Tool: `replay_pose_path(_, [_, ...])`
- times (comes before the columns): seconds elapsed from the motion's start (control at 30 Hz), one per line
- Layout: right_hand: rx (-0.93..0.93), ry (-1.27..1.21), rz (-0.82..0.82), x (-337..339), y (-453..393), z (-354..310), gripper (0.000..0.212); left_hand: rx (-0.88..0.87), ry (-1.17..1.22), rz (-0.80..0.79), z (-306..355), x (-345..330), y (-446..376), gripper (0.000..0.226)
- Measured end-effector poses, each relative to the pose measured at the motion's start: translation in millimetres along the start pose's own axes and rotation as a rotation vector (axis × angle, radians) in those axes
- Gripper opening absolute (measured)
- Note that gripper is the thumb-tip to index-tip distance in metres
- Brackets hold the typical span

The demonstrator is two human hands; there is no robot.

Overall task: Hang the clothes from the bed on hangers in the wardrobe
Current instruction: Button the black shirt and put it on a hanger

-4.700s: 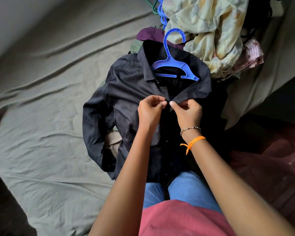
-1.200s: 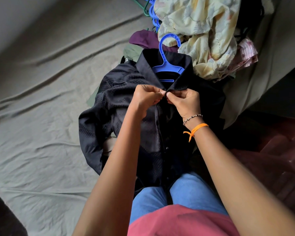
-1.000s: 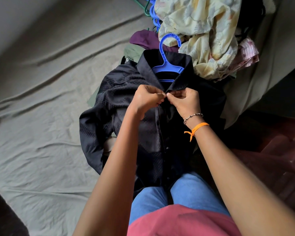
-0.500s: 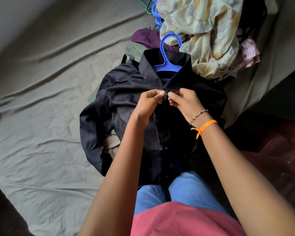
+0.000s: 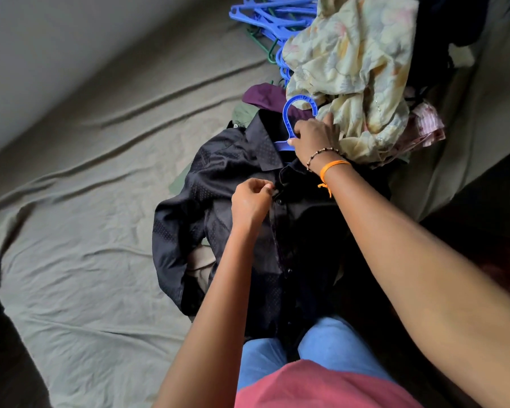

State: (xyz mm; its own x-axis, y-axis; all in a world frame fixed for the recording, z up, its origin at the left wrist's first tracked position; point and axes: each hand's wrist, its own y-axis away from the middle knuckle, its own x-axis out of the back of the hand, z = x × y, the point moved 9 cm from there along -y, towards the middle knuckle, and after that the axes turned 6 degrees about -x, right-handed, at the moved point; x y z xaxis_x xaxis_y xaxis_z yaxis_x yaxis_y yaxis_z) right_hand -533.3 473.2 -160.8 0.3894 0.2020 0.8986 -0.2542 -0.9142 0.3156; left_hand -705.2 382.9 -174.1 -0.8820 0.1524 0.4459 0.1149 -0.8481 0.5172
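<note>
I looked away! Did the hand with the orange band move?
Yes. The right hand left the black shirt's buttons and went up to grip the blue hanger.

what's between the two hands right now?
Head view: only black shirt, its collar and top placket, lies between left hand and right hand gripping the blue hanger.

Black shirt (image 5: 236, 184) spread on bed (image 5: 80, 207), blue hanger (image 5: 290, 119) gripped at the neck by right hand (image 5: 314, 136), placket pinched by left hand (image 5: 251, 198), clothes pile (image 5: 351, 63) beside.

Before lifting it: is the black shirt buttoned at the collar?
Looks buttoned: black shirt front meets below collar; blue hanger inside.
</note>
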Motion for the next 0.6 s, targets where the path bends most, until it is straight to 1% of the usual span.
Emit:
replay_pose_path(0.1, [0.132,-0.052,-0.105,18,24,-19,0.015,-0.083,-0.05,0.115,20,30,15,0.01])
replay_pose_path(0.13, [0.195,-0.07,-0.136,26,38,-27,0.013,-0.111,-0.058,0.163,28,41,21,0.014])
replay_pose_path(0.2, [0.31,-0.124,-0.161,45,69,-42,0.017,-0.159,-0.031,0.215,44,57,36,0.03])
replay_pose_path(0.27, [0.344,-0.21,-0.138,69,101,-51,0.024,-0.216,-0.043,0.233,62,71,54,0.039])
replay_pose_path(0.33, [0.342,-0.309,-0.073,98,131,-54,0.017,-0.317,-0.088,0.239,81,83,75,0.037])
replay_pose_path(0.4, [0.327,-0.361,0.045,131,162,-55,0.005,-0.467,-0.124,0.225,102,93,104,0.029])
replay_pose_path(0.47, [0.307,-0.357,0.167,163,194,-55,0.01,-0.599,-0.177,0.188,123,101,136,0.028])
replay_pose_path(0.53, [0.27,-0.361,0.278,193,220,-52,0.014,-0.692,-0.224,0.167,138,106,164,0.035])
replay_pose_path(0.6, [0.213,-0.388,0.427,225,256,-40,0.014,-0.792,-0.276,0.117,146,110,199,0.037])
